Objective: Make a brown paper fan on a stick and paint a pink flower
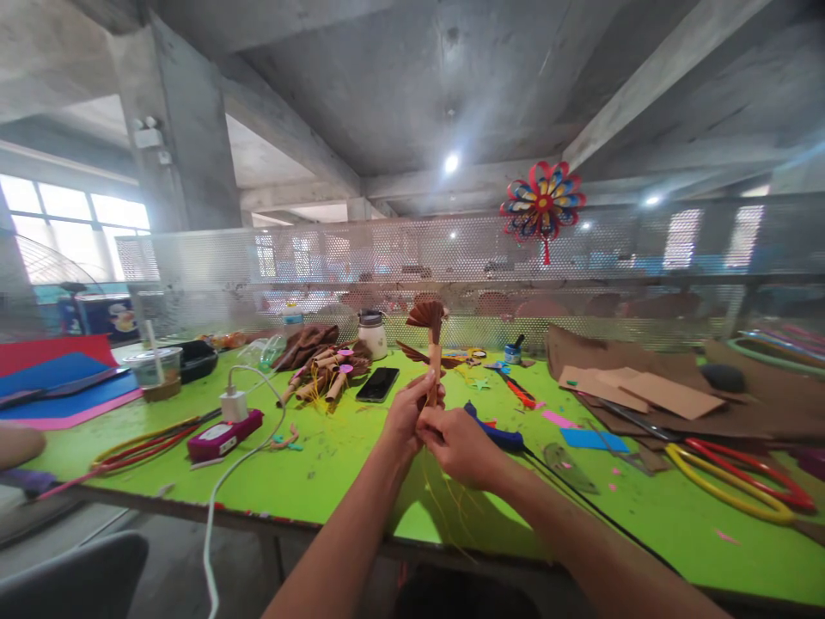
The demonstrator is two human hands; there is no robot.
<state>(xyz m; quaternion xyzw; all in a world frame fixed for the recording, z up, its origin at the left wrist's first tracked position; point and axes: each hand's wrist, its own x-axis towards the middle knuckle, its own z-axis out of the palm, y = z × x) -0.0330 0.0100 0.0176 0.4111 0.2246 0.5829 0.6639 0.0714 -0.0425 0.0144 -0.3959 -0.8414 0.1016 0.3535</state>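
A brown paper figure (436,352) with a pleated fan at its top and pleated pieces at its sides stands upright above the green table (341,468). My left hand (407,411) is closed round its tube-like body from the left. Just below and to the right, my right hand (456,440) has its fingers pressed together at the figure's lower end. Thin yellow strands (451,494) hang beneath my hands. A blue glue gun (495,432) lies right behind my right hand.
Left of my hands are a phone (377,385), paper tubes (332,376), a purple power strip (225,432) with a white cable and a lidded cup (155,371). Brown sheets (670,393), large scissors (735,481) and blue paper (594,440) lie right. A perforated screen (348,266) stands behind.
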